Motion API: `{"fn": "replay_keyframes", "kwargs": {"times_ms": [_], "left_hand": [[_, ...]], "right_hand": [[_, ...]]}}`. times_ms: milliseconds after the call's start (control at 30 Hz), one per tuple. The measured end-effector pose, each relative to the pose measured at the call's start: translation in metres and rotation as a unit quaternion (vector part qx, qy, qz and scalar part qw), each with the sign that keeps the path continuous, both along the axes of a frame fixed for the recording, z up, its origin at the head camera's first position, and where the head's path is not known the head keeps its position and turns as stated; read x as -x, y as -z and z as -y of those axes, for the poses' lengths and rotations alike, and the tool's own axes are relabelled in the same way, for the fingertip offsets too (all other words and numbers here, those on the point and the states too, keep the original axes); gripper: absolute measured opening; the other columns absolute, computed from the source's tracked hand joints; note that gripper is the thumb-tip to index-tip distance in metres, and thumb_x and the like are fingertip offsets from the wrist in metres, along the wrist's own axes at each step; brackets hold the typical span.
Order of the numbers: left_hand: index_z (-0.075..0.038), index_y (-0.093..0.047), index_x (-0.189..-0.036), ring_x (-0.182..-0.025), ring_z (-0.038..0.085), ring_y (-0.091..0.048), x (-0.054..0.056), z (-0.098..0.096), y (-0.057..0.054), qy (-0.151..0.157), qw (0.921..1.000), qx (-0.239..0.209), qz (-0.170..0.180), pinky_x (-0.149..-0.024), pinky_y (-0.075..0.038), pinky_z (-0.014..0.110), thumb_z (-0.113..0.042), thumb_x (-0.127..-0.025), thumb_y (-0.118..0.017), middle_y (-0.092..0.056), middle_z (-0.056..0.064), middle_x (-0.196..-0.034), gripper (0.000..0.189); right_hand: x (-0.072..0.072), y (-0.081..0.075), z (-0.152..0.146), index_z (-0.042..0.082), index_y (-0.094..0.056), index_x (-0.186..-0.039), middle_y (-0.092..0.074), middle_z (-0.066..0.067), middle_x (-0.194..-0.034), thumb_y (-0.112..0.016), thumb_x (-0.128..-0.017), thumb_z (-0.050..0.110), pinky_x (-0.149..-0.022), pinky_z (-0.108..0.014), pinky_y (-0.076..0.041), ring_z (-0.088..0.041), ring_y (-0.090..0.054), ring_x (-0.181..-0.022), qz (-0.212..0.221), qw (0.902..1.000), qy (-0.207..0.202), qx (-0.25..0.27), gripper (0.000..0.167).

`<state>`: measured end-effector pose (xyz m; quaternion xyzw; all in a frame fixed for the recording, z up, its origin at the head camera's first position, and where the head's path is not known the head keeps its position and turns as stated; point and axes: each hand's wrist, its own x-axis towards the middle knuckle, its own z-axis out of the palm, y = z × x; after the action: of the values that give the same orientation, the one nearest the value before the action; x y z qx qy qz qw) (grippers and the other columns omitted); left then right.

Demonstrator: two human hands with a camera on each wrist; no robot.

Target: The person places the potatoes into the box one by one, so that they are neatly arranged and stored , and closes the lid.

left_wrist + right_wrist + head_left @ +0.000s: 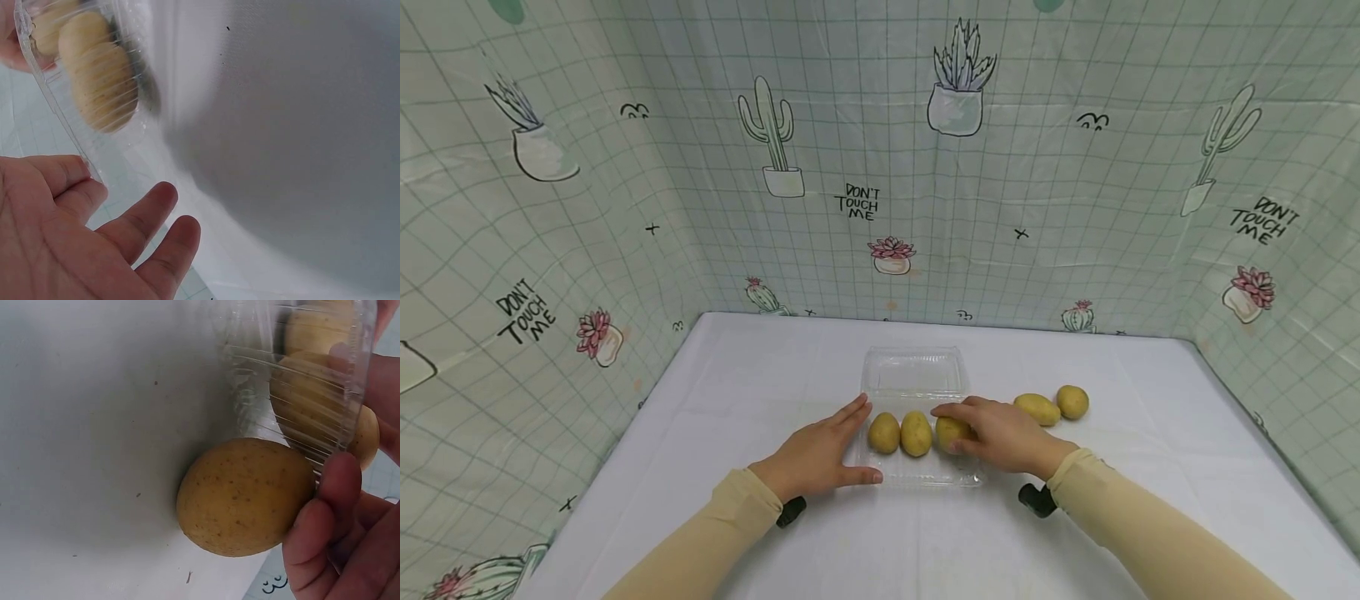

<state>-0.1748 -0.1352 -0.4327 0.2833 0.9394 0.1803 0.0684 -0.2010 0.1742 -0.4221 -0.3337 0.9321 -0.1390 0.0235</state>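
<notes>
A clear plastic clamshell container [917,480] lies on the table with its lid [913,371] laid back. Two yellow potatoes [883,433] [916,433] sit side by side in its base. At the right of the base, my right hand [1003,433] grips a third potato [951,432] between thumb and fingers. My left hand [820,454] rests at the container's left side, fingers spread and fairly straight; in the left wrist view its fingertips [78,167] touch the plastic rim. The right wrist view shows another potato [247,497] outside the container, close by the right hand's fingers.
Beyond the right hand, an oblong potato [1037,409] and a rounder potato [1072,402] lie on the white-covered table [760,367]. Patterned cloth walls [820,250] stand at the back and sides. Dark wrist camera parts [1037,500] hang under the wrists.
</notes>
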Motion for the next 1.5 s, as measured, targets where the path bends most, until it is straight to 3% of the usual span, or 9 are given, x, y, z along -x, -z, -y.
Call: {"fn": "replay_keyframes", "kwargs": {"times_ms": [833, 1200, 1500], "left_hand": [[-0.004, -0.028, -0.157, -0.140, 0.032, -0.038, 0.0007, -0.0001, -0.0012, -0.002, 1.0000, 0.001, -0.005, -0.106, -0.040, 0.048, -0.063, -0.085, -0.068, -0.021, 0.007, -0.164, 0.101], [-0.005, -0.028, -0.157, -0.140, 0.033, -0.039, 0.0002, -0.0002, 0.0002, -0.002, 1.0000, 0.003, -0.005, -0.106, -0.040, 0.047, -0.064, -0.085, -0.068, -0.021, 0.007, -0.164, 0.102], [-0.004, -0.029, -0.157, -0.140, 0.032, -0.038, -0.0004, 0.0002, 0.0001, 0.000, 1.0000, 0.003, -0.006, -0.106, -0.040, 0.046, -0.065, -0.085, -0.067, -0.021, 0.009, -0.164, 0.102]], "right_hand": [[-0.0018, -0.0006, 0.0033, 0.017, -0.062, -0.136, -0.065, -0.004, -0.119, -0.076, -0.090, 0.029, -0.072, -0.038, -0.055, -0.020, -0.067, -0.094, -0.053, 0.9984, 0.010, -0.016, 0.049], [-0.0038, 0.0015, 0.0026, 0.020, -0.065, -0.132, -0.065, -0.001, -0.112, -0.078, -0.088, 0.032, -0.052, -0.027, -0.044, -0.008, -0.059, -0.069, -0.094, 0.9951, 0.019, -0.023, 0.047], [-0.0021, 0.0050, 0.0012, 0.018, -0.068, -0.126, -0.064, 0.002, -0.106, -0.081, -0.085, 0.028, -0.045, -0.022, -0.037, -0.003, -0.050, -0.059, -0.134, 0.9909, 0.003, -0.013, 0.044]]}}
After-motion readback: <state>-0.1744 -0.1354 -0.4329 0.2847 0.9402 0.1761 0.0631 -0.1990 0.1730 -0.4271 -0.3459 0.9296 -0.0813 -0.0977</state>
